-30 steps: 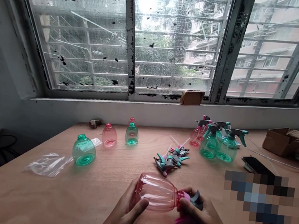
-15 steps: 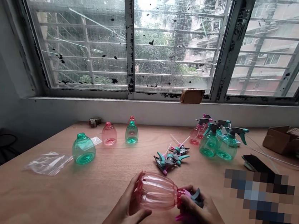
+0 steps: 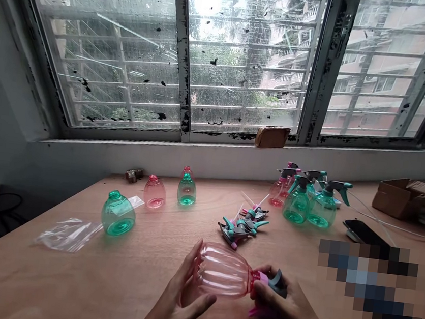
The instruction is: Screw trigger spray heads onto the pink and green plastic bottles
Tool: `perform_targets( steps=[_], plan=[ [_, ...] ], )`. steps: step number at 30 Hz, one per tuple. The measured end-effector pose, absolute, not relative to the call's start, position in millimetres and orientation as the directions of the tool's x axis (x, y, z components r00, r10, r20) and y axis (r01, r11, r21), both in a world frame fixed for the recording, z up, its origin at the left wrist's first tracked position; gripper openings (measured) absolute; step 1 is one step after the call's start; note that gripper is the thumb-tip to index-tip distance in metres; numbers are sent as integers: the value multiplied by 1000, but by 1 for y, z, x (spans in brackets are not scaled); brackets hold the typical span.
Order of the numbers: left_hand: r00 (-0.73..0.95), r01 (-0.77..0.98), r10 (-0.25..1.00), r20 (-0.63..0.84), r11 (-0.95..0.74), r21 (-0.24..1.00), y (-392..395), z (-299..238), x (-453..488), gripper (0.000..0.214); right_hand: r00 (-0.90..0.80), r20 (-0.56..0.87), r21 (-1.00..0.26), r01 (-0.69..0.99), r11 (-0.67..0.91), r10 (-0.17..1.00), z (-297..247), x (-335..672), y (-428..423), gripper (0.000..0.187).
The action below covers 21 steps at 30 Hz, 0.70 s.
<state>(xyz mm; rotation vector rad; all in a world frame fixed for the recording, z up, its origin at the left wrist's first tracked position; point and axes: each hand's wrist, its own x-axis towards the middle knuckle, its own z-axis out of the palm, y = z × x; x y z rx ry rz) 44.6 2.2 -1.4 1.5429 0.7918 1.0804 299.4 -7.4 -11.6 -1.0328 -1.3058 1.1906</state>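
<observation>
A clear pink spray bottle (image 3: pixel 225 271) lies sideways between my hands, near the table's front edge. My left hand (image 3: pixel 185 294) is wrapped round its base end, thumb along the near side. At the neck, my right hand (image 3: pixel 277 295) grips the pink collar of the spray head (image 3: pixel 278 284), which has a dark grey part and a pink trigger. The spray head sits against the bottle's mouth; whether it is fully screwed on I cannot tell. Just beyond the bottle lies a pile of loose spray heads (image 3: pixel 241 228) in grey, teal and pink.
Open green bottles (image 3: pixel 118 215) and pink bottles (image 3: pixel 154 194) stand left and at the back. Several bottles with spray heads (image 3: pixel 322 208) stand back right. A plastic bag (image 3: pixel 69 234) lies left; a phone (image 3: pixel 367 236), a cable and a cardboard box (image 3: pixel 403 199) are right.
The pink bottle and both hands have hardly moved; the right hand's fingers at the collar shift slightly. The whole view has moved a little.
</observation>
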Motion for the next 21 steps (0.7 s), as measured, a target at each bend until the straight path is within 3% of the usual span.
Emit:
perform_targets(
  steps=[6, 12, 21],
  plan=[
    [379, -74, 897, 226, -214, 974, -3, -3, 45, 84, -89, 119, -991, -66, 114, 989, -10, 298, -9, 37],
    [400, -116, 894, 199, -166, 979, -1, 5, 46, 73, -92, 121, -992, -59, 116, 988, -11, 299, -8, 37],
    [355, -51, 922, 156, -147, 988, -2, 8, 47, 73, -94, 103, -992, -89, 94, 990, -12, 298, -9, 37]
  ],
)
